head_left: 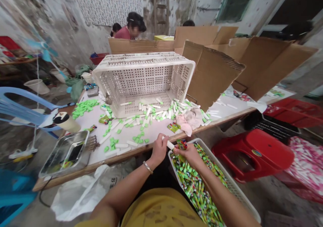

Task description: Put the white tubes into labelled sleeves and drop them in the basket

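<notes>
My left hand [159, 150] is closed on one end of a short white plastic tube [169, 144], just off the table's front edge. At the tube's other end, my right hand [189, 154] pinches a small printed wrapper [181, 144] in green, red and yellow. Whether its fingers also grip the tube is hard to make out. Below both hands stands a pale crate [239, 194] full of wrapped tubes with green caps [199, 190]. Similar printed wrappers [173, 127] lie on the table beside a pink cloth [188, 121].
A white basket [143, 67] lies on its side on the table [97, 153], with white tubes [148, 114] spilling out. Loose green caps [85, 108] and a metal tray [67, 156] are leftward. Cardboard [212, 72] stands behind, a red stool [254, 153] rightward. A person [128, 28] sits across.
</notes>
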The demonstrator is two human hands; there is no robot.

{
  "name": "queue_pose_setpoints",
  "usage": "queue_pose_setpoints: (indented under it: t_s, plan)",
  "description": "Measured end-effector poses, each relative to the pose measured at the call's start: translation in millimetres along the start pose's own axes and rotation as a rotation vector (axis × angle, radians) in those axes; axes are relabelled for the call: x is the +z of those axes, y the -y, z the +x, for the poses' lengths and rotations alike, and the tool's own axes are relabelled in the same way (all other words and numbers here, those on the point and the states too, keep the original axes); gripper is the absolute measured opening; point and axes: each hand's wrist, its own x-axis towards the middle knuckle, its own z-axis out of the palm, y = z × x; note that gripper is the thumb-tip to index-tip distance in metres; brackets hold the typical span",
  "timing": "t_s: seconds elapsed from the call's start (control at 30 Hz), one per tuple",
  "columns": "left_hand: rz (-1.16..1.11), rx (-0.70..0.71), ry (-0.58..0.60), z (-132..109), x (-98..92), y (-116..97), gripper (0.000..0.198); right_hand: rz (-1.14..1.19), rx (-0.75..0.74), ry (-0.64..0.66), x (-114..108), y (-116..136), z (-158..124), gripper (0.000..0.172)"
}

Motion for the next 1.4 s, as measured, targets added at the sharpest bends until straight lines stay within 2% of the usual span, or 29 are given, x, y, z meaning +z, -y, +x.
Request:
queue_pose_setpoints:
  t_s: [0.2,0.37,0.53,0.63,0.7,0.77,0.83,0.87,0.93,1.03,1.17,1.27,1.4]
  plan:
    - [-0.004,0.046,0.016,-3,-1.1,0,0.023,-0.061,-0.050,0.029,-1,-5,-3,0.025]
    - [-0.060,0.029,0.039,-11,2.0,2,0.023,0.015,-0.006,0.057,-1,-4,-6,0.028]
    - [-0.095,0.030,0.146,-23,7.8,2,0.022,-0.049,-0.023,0.141,-3,4,-9,0.028]
    - [-0.171,-0.010,0.126,-18,6.5,4,0.025,0.037,0.018,0.183,-8,8,-6,0.030]
    - [-0.283,-0.077,0.101,-11,4.2,6,0.027,0.170,0.072,0.128,-12,6,0,0.033]
    - [-0.428,-0.164,0.088,-3,2.4,7,0.029,0.348,0.103,-0.046,-13,0,7,0.032]
    - [-0.561,-0.232,0.077,0,1.9,8,0.030,0.542,0.067,-0.234,-9,-7,15,0.030]
    - [-0.614,-0.252,0.070,1,2.2,7,0.031,0.623,0.030,-0.279,-6,-10,17,0.029]
    - [-0.697,-0.265,0.058,-1,4.0,7,0.031,0.732,-0.038,-0.254,4,-14,20,0.029]
    - [-0.772,-0.278,0.097,-8,7.5,5,0.031,0.759,-0.109,-0.157,20,-12,19,0.030]
    - [-0.801,-0.332,0.179,-17,11.3,1,0.033,0.696,-0.160,-0.171,34,-3,20,0.029]
    - [-0.804,-0.344,0.135,-20,14.1,-4,0.035,0.652,-0.179,-0.203,38,2,21,0.030]
    - [-0.746,-0.283,0.027,-21,19.2,-11,0.031,0.647,-0.193,-0.222,44,3,18,0.030]
